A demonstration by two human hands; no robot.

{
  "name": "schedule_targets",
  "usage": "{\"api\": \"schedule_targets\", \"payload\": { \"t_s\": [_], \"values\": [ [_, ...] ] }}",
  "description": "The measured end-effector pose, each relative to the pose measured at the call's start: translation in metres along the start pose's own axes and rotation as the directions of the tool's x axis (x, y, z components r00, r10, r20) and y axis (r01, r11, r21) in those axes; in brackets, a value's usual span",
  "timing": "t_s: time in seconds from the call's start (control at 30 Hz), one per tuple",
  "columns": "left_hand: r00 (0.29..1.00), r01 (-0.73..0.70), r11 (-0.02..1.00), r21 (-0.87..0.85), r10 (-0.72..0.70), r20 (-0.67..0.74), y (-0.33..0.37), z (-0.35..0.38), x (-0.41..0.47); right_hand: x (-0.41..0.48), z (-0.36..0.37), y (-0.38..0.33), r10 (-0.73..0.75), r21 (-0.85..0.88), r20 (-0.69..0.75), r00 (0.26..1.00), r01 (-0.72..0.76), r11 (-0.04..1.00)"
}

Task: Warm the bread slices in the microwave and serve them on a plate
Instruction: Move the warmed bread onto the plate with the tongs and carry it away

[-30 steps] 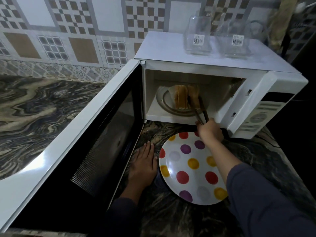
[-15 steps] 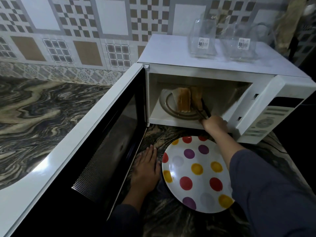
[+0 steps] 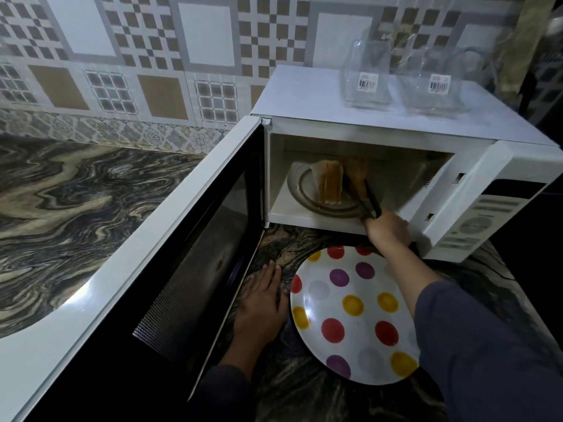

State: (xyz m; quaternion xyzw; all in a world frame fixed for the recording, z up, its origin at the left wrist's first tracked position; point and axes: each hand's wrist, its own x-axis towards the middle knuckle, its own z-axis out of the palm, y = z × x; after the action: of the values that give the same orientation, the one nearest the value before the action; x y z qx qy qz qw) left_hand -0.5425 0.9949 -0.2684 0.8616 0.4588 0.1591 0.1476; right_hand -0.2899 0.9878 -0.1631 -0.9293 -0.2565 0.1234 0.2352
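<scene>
Tongs point(image 3: 369, 200) in right grip point(image 3: 387, 229) pinch slice point(image 3: 357, 178) (upright).

A right hand point(image 3: 387, 228) grips dark tongs point(image 3: 370, 202) clamped on a bread slice point(image 3: 356, 176) inside the open microwave point(image 3: 350, 129); at 6 o'clock lies a polka-dot plate point(image 3: 359, 345), the left hand point(image 3: 262, 300) flat at its 9 o'clock.

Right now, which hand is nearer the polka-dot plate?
Left. The left hand lies flat on the counter right beside the plate rim. The right hand is past its far edge, holding tongs in the microwave.
</scene>
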Motion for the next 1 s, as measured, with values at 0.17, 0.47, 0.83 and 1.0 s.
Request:
{"api": "schedule_targets", "payload": {
  "t_s": [0.17,0.47,0.83,1.0],
  "values": [
    [1.000,0.019,1.000,-0.009,-0.019,0.001,0.000,0.001,0.001,-0.012,-0.003,0.013,0.012,0.103,-0.014,1.000,-0.011,0.995],
    [1.000,-0.009,1.000,0.010,0.009,0.014,0.000,0.000,0.001,-0.051,-0.008,0.049,0.024,0.172,-0.069,0.997,-0.012,0.985],
    [0.999,-0.030,0.991,0.131,0.024,0.047,0.002,0.002,0.001,-0.146,-0.006,0.125,0.053,0.184,-0.124,0.991,-0.029,0.982],
    [0.998,-0.020,0.993,0.117,0.013,0.066,0.003,0.003,-0.001,-0.175,0.000,0.151,0.055,0.119,-0.155,0.986,-0.037,0.992]
  ]
}}
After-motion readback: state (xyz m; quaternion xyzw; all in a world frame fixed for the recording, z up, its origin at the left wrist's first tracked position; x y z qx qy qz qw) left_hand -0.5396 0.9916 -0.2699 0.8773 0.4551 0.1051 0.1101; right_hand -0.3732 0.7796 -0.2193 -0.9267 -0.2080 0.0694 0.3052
